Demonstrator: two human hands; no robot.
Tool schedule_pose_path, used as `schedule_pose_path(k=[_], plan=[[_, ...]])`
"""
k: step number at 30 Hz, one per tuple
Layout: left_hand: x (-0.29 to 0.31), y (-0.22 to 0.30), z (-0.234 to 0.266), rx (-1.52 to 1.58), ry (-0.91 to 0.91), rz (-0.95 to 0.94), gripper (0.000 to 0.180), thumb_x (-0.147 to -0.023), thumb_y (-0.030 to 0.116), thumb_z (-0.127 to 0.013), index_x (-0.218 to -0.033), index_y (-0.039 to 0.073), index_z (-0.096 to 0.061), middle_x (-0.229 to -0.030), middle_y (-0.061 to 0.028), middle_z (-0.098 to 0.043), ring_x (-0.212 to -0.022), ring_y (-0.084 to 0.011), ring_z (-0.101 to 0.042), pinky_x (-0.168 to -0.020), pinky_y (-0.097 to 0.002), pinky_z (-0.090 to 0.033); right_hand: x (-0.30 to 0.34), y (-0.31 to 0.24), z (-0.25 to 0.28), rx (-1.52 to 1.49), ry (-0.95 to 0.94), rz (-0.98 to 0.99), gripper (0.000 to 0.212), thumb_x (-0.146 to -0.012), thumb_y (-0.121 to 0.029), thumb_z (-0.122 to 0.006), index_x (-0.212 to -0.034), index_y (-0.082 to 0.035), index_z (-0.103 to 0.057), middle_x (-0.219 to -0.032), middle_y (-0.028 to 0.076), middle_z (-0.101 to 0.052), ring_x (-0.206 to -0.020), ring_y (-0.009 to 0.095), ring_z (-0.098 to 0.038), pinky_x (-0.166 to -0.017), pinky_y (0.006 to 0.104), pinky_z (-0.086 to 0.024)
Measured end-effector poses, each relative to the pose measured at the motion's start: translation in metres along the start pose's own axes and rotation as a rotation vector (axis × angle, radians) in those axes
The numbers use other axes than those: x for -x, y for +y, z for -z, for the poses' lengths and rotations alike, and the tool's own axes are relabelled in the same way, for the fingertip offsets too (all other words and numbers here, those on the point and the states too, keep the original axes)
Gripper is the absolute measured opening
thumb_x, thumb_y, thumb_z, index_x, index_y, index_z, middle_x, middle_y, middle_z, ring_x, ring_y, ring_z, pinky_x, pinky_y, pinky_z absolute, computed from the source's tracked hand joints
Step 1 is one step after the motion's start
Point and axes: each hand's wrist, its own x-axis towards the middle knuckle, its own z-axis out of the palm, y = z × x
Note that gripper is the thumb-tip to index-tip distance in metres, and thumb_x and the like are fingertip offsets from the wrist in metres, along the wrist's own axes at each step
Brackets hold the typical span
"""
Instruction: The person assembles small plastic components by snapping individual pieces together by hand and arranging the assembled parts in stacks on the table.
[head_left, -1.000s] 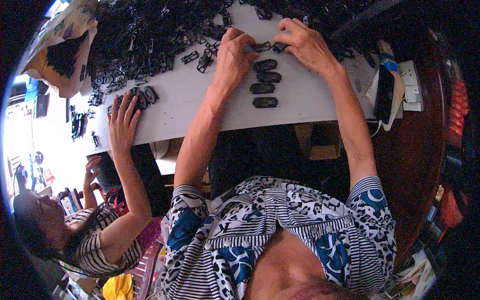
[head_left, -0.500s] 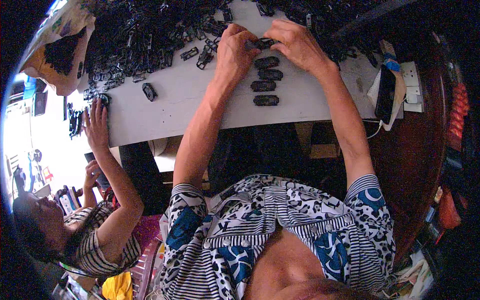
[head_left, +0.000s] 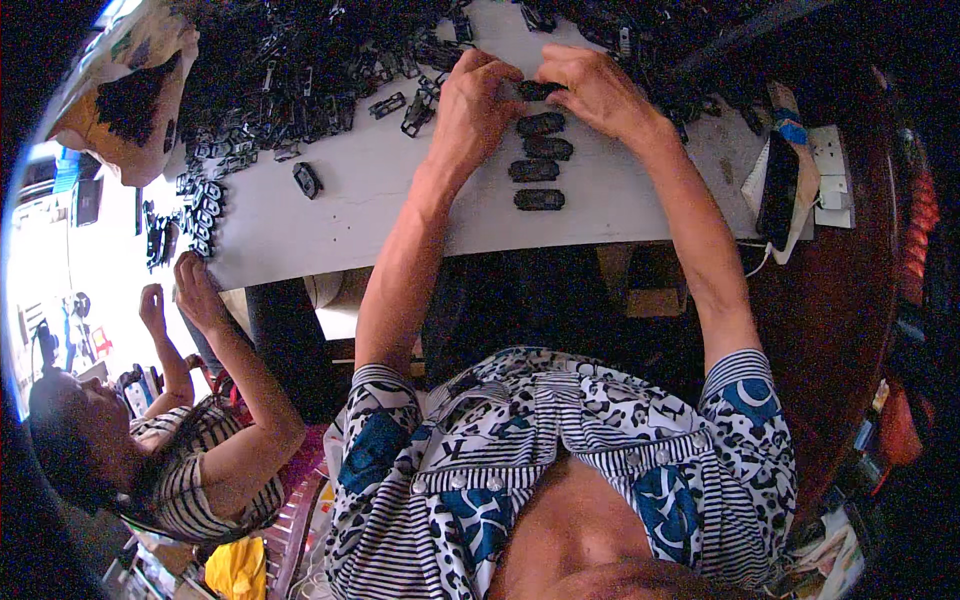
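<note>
My left hand (head_left: pixel 474 110) and my right hand (head_left: pixel 598 92) meet at the far end of a column of small black plastic parts. Between their fingertips is one oblong black plastic part (head_left: pixel 541 90), pinched from both sides; my fingers hide its ends. Nearer to me, several matching parts lie crosswise one below another, among them a far one (head_left: pixel 541 124) and the nearest one (head_left: pixel 539 200). Left of my left hand lie loose black frame-like pieces (head_left: pixel 418 113), not touched by it.
A big heap of black parts (head_left: pixel 275 90) covers the table's far left. One single part (head_left: pixel 307 180) lies apart on the pale tabletop (head_left: pixel 330 225). At the left, a co-worker's hand (head_left: pixel 200 290) is near rows of parts (head_left: pixel 205 215). A phone-like black device (head_left: pixel 777 190) and power strip (head_left: pixel 832 175) sit right.
The co-worker's hand has drawn back from the rows of parts toward the table edge. My hands stay at the far part, which now lies flatter between my fingertips.
</note>
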Motion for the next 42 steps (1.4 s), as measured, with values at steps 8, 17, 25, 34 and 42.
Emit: schedule_pose_path(k=[8,17,25,34,42], plan=[[0.018,-0.005,0.060,-0.372,0.160,0.105,0.022,-0.071,0.003,-0.070,-0.092,0.010,-0.072,-0.095,-0.0112,-0.062,-0.087,-0.0280,-0.061,-0.076,-0.0350,-0.050,0.008,-0.023,0.024,-0.086,-0.138,-0.137,0.020,-0.082,-0.017,-0.066,-0.095,-0.002,-0.064,-0.089,0.012,-0.057,-0.083,0.032,-0.060,-0.073,0.0392,-0.048],[0.011,-0.014,0.054,-0.633,-0.032,-0.052,0.019,-0.074,0.004,-0.062,-0.091,0.007,-0.069,-0.100,-0.0101,-0.059,-0.097,-0.0295,-0.056,-0.078,-0.0384,-0.049,0.015,-0.003,0.075,0.054,0.164,-0.531,0.012,-0.079,-0.004,-0.062,-0.087,0.005,-0.060,-0.090,0.021,-0.056,-0.083,0.037,-0.060,-0.070,0.0442,-0.048],[-0.010,-0.010,0.062,-0.407,0.255,0.012,0.027,-0.075,-0.007,-0.057,-0.096,0.006,-0.067,-0.083,-0.0104,-0.062,-0.075,-0.0250,-0.063,-0.067,-0.0338,-0.051,-0.003,-0.011,0.057,0.351,0.125,-0.653,0.020,-0.079,-0.007,-0.068,-0.093,0.005,-0.061,-0.093,0.020,-0.057,-0.088,0.036,-0.059,-0.074,0.0429,-0.049],[-0.019,0.010,0.028,0.733,0.001,0.406,0.027,-0.083,0.000,-0.059,-0.110,-0.006,-0.063,-0.100,-0.0144,-0.067,-0.087,-0.0218,-0.068,-0.080,-0.0304,-0.054,0.022,0.004,0.020,0.491,0.055,-0.392,0.011,-0.083,-0.013,-0.056,-0.087,-0.004,-0.060,-0.088,0.014,-0.057,-0.088,0.032,-0.060,-0.069,0.0456,-0.052],[-0.024,-0.003,-0.005,0.552,0.008,0.202,0.020,-0.082,-0.001,-0.063,-0.102,-0.003,-0.065,-0.093,-0.0095,-0.069,-0.086,-0.0180,-0.066,-0.080,-0.0288,-0.051,0.006,0.009,0.013,0.082,0.042,-0.282,0.011,-0.085,-0.010,-0.059,-0.092,-0.004,-0.065,-0.091,0.012,-0.060,-0.089,0.028,-0.059,-0.079,0.0371,-0.048]])
